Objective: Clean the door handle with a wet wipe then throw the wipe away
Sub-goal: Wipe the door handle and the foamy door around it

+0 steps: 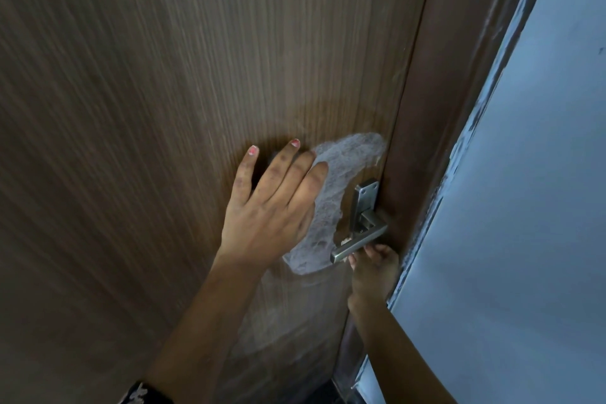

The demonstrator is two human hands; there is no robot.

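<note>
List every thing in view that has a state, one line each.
Door: shut against the frame, as far as can be seen.
Handle: lever tilted downward, gripped from below.
Wipe: spread flat on the door beside the handle.
Left hand: open, fingers splayed, pressing the wipe.
Right hand: closed on the handle.

We press the thin white wet wipe [331, 203] flat against the brown wood-grain door [147, 108] with the left hand [275, 203]; the right hand [373, 267] grips the angular brushed-steel lever handle [360, 244].
</note>
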